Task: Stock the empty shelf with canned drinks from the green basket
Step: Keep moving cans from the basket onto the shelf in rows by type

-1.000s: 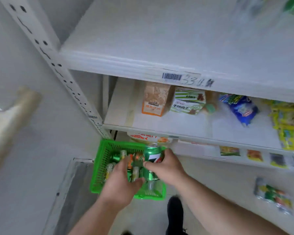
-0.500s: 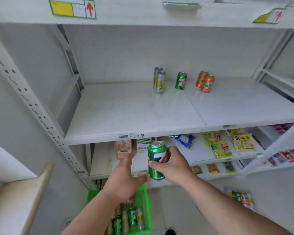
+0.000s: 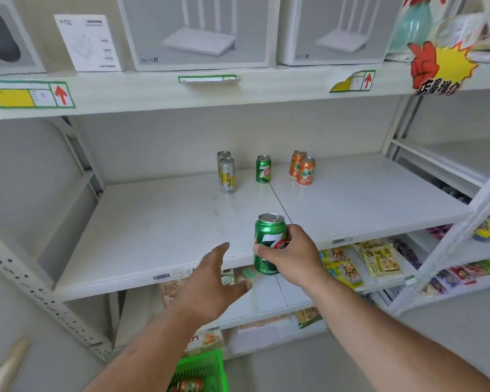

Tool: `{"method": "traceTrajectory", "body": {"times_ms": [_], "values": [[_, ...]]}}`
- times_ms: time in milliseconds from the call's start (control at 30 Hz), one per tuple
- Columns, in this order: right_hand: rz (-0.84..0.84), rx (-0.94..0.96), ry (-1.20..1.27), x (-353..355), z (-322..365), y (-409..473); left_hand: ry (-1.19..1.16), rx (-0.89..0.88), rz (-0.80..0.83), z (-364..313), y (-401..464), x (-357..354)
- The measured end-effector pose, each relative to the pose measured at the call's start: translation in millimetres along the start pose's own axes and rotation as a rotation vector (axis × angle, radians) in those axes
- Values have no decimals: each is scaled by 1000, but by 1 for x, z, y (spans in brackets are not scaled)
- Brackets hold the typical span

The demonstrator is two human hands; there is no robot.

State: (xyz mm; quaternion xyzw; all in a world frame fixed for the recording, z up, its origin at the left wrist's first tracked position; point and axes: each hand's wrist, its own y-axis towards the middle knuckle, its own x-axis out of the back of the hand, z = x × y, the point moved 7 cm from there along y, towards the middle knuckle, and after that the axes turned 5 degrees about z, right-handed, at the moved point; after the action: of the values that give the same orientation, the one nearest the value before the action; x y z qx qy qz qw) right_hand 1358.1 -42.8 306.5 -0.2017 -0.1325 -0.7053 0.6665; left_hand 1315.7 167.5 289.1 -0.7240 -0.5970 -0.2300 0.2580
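Note:
My right hand grips an upright green 7-Up can in the air just in front of the white shelf, near its front edge. My left hand hovers beside it, lower and to the left, fingers straight, holding nothing. At the back of the shelf stand two silver cans, one green can and two orange cans. The green basket shows at the bottom edge under my left forearm, with an orange can inside.
Boxed routers and a mouse box sit on the shelf above. Snack packets fill the lower shelves. A perforated upright post runs down the left. A second shelving unit stands at right.
My view lifted from the basket on the floor to the shelf. The right hand carried the green can up from the basket to shelf height; the left hand rose alongside, holding nothing.

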Motion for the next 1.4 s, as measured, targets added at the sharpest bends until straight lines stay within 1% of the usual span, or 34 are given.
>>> {"method": "traceTrajectory", "body": {"times_ms": [267,467,633,900,1067,1200,1400], "values": [[54,19,-45,60,-38,94,-26,36,-23,-54,87,-61],[79,6,-51,81,-63,142,11,65,-53,-70,127,-75],[80,-19,-60,79,-69,169,55,86,-53,-62,153,-68],[57,-35,-72,72,-70,199,31,64,-41,-44,193,-58],[42,-66,-47,61,-78,222,64,52,-34,-41,219,-58],[50,-44,-48,50,-76,256,77,38,-46,-44,249,-60],[84,-11,-77,28,-78,318,74,79,-82,-35,294,-73]]}}
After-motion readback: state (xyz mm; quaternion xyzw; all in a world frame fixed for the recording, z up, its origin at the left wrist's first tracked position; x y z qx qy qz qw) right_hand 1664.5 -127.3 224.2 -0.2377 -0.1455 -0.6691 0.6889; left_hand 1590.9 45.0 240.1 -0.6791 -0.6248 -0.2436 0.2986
